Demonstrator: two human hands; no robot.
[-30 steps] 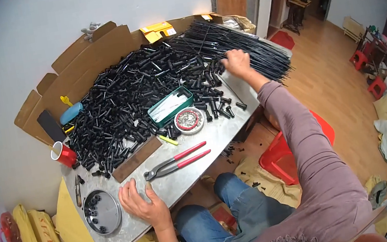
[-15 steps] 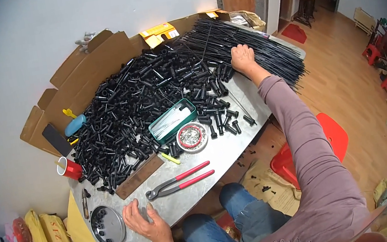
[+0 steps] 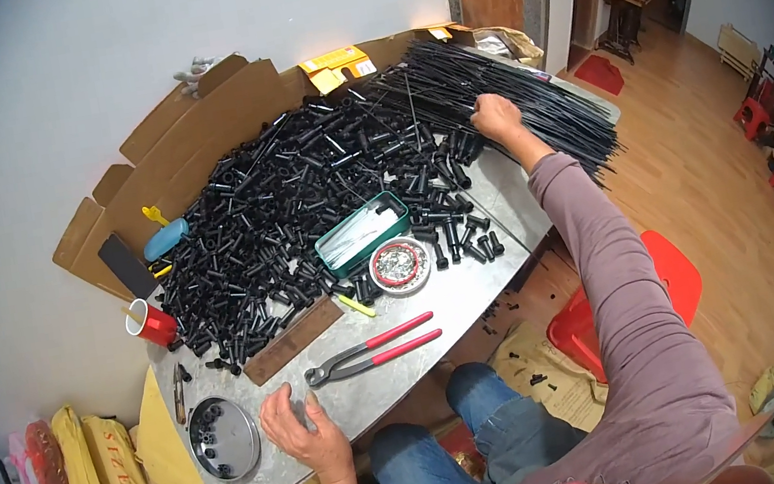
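Observation:
My right hand (image 3: 497, 119) reaches to the near left edge of a bundle of long thin black rods (image 3: 526, 93). Its fingers are bent together at the rods; what they grip is hidden. My left hand (image 3: 306, 435) hovers by the table's front edge, fingers curved and apart, with nothing in it. Close to its fingertips lie end-cutting pliers (image 3: 374, 350) with red handles. On its other side is a round metal dish (image 3: 249, 446) holding several small black pieces. A great heap of black bolt-like parts (image 3: 269, 200) covers the middle of the table.
A green box (image 3: 398, 212) of thin pale pieces and a round dish with a red ring (image 3: 426, 266) stand before the heap. Nearby are a rusty metal bar (image 3: 293, 341), a yellow-green tool (image 3: 357, 307) and a red cup (image 3: 158, 327). Cardboard (image 3: 215, 117) walls the back.
The whole view has shifted slightly. My right hand stays at the rods, turned a little. One thin rod over the heap stands more upright than before. My left hand has hardly moved.

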